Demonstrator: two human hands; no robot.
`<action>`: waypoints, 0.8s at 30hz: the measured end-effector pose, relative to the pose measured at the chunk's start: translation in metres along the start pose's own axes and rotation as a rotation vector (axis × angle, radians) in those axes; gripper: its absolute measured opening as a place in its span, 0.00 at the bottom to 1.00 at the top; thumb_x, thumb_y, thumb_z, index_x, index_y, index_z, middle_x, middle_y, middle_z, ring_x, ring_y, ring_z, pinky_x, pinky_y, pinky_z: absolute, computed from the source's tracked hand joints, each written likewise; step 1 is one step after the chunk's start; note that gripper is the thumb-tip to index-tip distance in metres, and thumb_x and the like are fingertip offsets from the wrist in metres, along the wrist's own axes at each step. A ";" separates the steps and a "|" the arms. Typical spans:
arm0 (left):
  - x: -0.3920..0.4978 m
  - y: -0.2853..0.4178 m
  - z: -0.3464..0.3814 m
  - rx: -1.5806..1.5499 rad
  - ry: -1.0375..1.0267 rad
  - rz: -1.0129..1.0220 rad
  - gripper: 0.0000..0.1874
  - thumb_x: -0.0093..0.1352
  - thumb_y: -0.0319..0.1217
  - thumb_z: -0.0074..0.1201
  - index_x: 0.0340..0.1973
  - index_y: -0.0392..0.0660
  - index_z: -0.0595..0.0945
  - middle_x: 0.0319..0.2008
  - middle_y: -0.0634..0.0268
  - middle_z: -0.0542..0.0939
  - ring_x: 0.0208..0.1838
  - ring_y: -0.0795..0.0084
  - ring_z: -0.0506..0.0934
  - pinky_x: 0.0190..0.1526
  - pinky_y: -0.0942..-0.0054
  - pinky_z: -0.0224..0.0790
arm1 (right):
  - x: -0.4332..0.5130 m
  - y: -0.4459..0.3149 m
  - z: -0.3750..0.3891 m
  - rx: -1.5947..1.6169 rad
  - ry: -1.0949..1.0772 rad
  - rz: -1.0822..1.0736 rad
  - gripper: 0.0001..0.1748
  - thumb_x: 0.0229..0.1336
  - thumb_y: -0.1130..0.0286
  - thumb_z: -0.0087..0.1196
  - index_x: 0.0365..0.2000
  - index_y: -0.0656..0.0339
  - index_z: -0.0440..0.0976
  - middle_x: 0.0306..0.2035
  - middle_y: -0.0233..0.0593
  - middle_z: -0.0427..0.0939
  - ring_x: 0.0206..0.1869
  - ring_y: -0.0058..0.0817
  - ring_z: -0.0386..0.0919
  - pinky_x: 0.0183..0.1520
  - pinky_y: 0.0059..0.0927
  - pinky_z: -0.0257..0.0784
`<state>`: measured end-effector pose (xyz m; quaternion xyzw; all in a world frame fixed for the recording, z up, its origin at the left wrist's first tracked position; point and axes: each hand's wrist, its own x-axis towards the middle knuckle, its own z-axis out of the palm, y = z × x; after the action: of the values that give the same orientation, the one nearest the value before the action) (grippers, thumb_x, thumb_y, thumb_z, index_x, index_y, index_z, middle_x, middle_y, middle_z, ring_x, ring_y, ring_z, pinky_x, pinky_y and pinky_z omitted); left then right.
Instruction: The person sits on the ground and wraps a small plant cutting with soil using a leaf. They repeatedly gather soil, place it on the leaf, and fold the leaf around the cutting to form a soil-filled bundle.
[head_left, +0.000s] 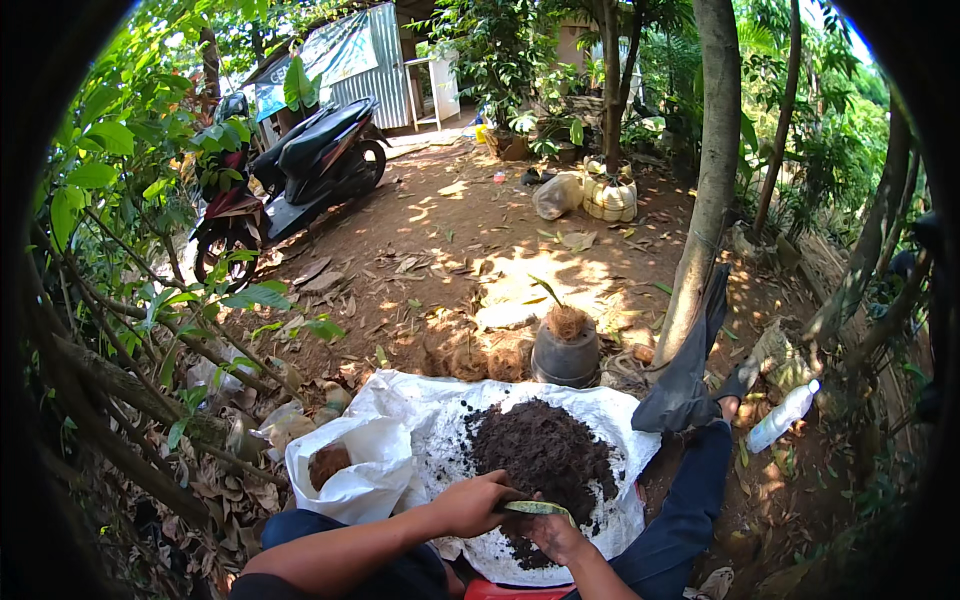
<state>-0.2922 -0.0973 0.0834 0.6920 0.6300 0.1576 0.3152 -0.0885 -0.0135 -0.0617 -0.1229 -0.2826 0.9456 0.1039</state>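
My left hand (475, 504) and my right hand (553, 534) come together over a white woven sack (442, 420) spread before me. Between them is a narrow green piece with pale edges, apparently a leaf (537, 508), and both hands grip it. Dark smudges mark my right fingers. Just beyond the hands, a heap of dark, crumbly soil (544, 442) lies on the sack. To the left, an open white sack (375, 457) with its rim folded down holds a brown fibrous lump (328, 463).
An upturned dark plant pot (564, 352) carries a fibre clump (567, 322) with a green shoot. Fibre balls (469, 361) lie beside it. A tree trunk (701, 187) and plastic bottle (784, 415) are at right; branches (142, 382) and a parked motor scooter (300, 172) at left.
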 end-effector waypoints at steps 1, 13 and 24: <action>-0.001 0.003 -0.001 -0.005 -0.005 -0.008 0.23 0.68 0.34 0.62 0.59 0.46 0.83 0.48 0.52 0.78 0.50 0.49 0.81 0.52 0.55 0.76 | 0.000 0.001 -0.001 0.013 -0.015 -0.039 0.36 0.66 0.46 0.63 0.63 0.62 0.71 0.58 0.40 0.80 0.59 0.36 0.81 0.62 0.38 0.75; 0.004 -0.010 0.009 -0.029 0.042 0.077 0.24 0.68 0.36 0.63 0.59 0.45 0.81 0.49 0.51 0.76 0.50 0.48 0.80 0.52 0.56 0.76 | 0.003 -0.003 0.003 0.029 0.138 -0.103 0.22 0.66 0.73 0.61 0.58 0.68 0.74 0.54 0.42 0.82 0.53 0.30 0.82 0.57 0.36 0.78; 0.003 0.007 -0.004 0.004 0.056 0.025 0.23 0.67 0.36 0.66 0.57 0.47 0.81 0.45 0.53 0.79 0.49 0.48 0.81 0.51 0.55 0.76 | 0.003 -0.010 0.017 -0.329 0.278 -0.203 0.18 0.65 0.85 0.55 0.54 0.69 0.77 0.47 0.37 0.84 0.43 0.20 0.81 0.48 0.23 0.77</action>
<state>-0.2887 -0.0935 0.0903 0.6958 0.6302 0.1798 0.2939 -0.0952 -0.0133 -0.0427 -0.2380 -0.4268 0.8456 0.2148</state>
